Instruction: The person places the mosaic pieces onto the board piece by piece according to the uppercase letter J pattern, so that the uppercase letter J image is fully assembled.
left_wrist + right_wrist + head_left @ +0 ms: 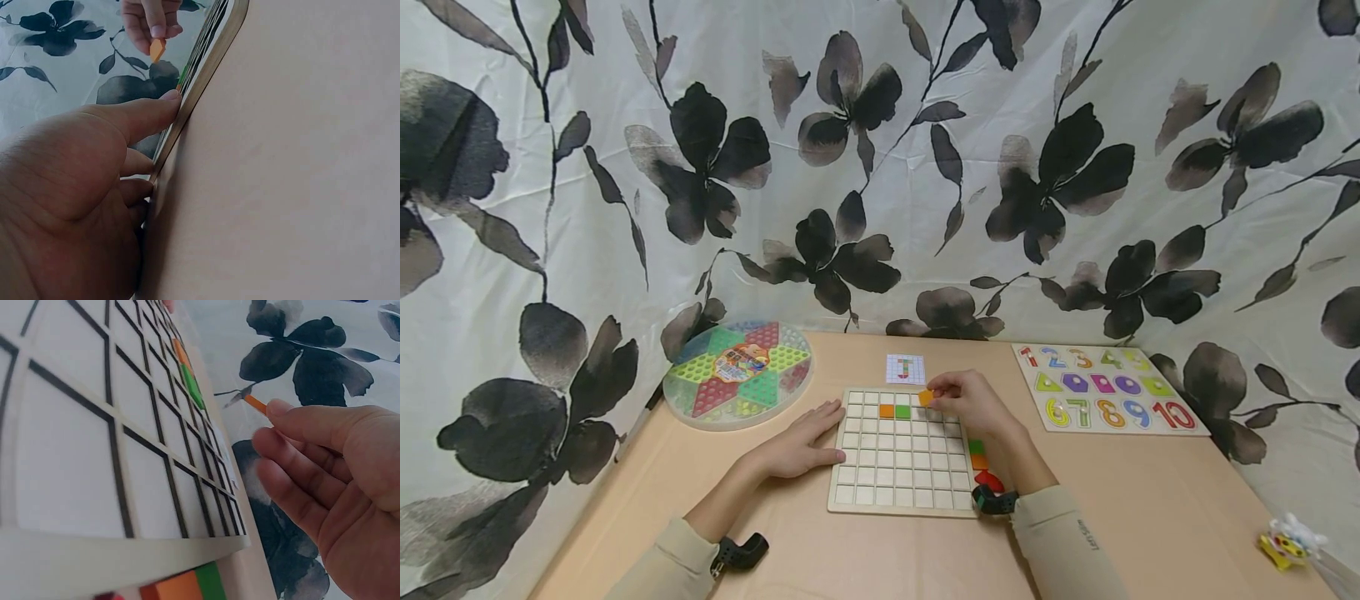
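A white grid board (898, 475) with a pale wooden frame lies on the table. In its top row, an orange tile (887, 411) and a green tile (902, 412) sit side by side. My right hand (967, 402) pinches another orange tile (255, 404) between thumb and fingertips, raised over the top row just right of the green one. Along the board's left edge my left hand (797, 443) rests with fingers extended, its thumb (169, 103) against the wooden side. A small patterned card (906, 369) lies just beyond the board.
Green (976, 447), orange (980, 461) and red pieces (990, 481) lie by the board's right edge, partly behind my right forearm. A round Chinese checkers board (737, 375) is at the back left. At the back right is a number puzzle (1108, 390); a small toy (1285, 546) stands far right.
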